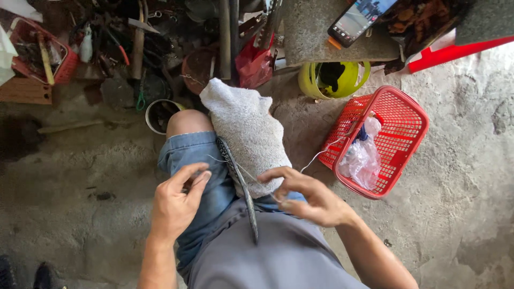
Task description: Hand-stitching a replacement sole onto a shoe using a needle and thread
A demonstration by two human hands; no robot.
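I sit with a grey-white towel (246, 128) draped over my knee. A long, narrow, dark curved strip (238, 182) lies across my lap along the towel's edge. My left hand (174, 203) hovers over my denim-clad thigh, its thumb and forefinger pinched on something small that I cannot make out. My right hand (310, 195) rests at the towel's lower edge, fingers pinching a thin white thread (316, 158) that runs off toward the red basket (412, 128).
The red plastic basket on the concrete floor to my right holds a crumpled clear plastic bag (364, 158). A yellow helmet (334, 80) and a phone (356, 18) on a stone slab lie ahead. Tools, a metal can (158, 115) and another red basket (45, 51) clutter the far left.
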